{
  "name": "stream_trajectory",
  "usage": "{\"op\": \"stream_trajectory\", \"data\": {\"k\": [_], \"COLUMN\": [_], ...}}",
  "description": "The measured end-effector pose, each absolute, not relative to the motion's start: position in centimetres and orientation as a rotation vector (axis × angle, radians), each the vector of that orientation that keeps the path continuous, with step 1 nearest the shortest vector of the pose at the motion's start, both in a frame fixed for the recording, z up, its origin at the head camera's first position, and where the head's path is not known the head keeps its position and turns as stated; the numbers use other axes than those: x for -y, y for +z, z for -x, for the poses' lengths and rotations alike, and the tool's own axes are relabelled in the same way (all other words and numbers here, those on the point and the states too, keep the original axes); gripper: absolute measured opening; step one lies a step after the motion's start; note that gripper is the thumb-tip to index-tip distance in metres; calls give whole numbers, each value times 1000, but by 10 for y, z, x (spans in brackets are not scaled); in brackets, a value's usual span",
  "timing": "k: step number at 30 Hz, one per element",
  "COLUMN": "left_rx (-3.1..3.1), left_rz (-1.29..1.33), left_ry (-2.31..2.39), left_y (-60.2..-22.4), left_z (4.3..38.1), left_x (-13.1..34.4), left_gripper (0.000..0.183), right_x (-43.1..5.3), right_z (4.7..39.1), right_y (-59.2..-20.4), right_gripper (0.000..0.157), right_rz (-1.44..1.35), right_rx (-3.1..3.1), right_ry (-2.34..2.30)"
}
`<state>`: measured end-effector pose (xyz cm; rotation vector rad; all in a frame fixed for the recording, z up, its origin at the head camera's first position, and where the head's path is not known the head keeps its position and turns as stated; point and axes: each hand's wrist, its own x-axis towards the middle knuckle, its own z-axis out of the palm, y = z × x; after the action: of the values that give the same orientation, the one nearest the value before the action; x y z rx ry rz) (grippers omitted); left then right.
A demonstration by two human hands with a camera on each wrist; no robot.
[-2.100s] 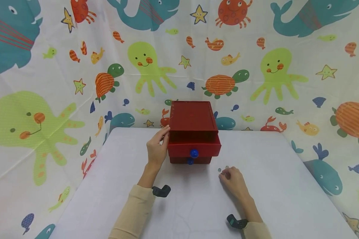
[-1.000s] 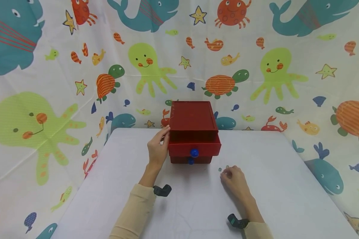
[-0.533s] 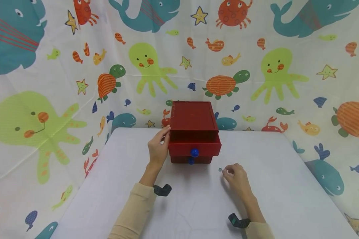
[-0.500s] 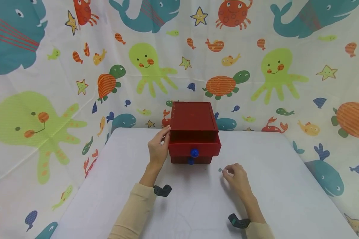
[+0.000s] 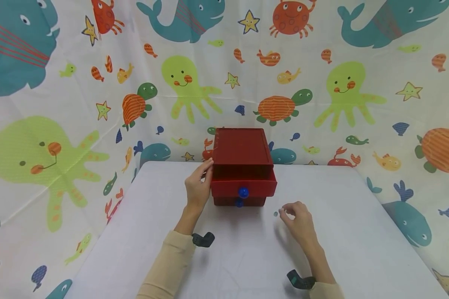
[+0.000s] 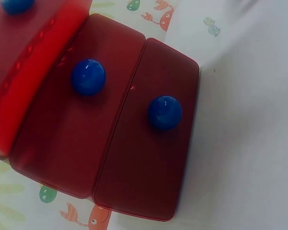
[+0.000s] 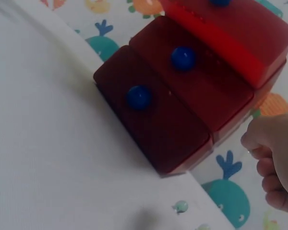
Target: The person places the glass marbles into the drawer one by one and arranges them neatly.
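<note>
A red chest of drawers (image 5: 241,146) stands at the table's back, its top drawer (image 5: 228,188) pulled out and two lower drawers flush. Round blue knobs (image 6: 88,76) mark the fronts. My left hand (image 5: 197,189) touches the chest's left side near the front corner with its fingertips. Right of the chest, my right hand (image 5: 299,220) is just above the table, thumb and index fingertips together; it seems to pinch a small clear marble, mostly hidden by the fingers. A greenish clear marble (image 5: 275,214) lies near those fingertips, and a second marble (image 6: 214,30) shows in the left wrist view.
The table (image 5: 232,257) has a white cover. Behind and beside it hangs a cloth (image 5: 224,91) printed with sea animals. Dark wrist cameras (image 5: 203,239) are strapped to both wrists.
My right hand has lifted slightly from the table and shifted a little right, uncovering more beside the marble. The left hand and the chest have kept their places.
</note>
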<state>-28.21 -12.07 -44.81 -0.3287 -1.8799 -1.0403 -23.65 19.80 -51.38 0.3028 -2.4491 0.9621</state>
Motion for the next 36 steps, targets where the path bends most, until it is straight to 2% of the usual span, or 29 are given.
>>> {"op": "stream_trajectory", "data": {"k": [36], "left_rx": [1870], "left_rz": [319], "left_ry": [-1042], "left_y": [-449], "left_z": [282], "left_x": [119], "left_gripper": [27], "right_x": [-190], "right_z": [223], "right_y": [-459], "right_gripper": [13], "right_rz": [-400], "right_rx": [2234], "right_ry": [951]}}
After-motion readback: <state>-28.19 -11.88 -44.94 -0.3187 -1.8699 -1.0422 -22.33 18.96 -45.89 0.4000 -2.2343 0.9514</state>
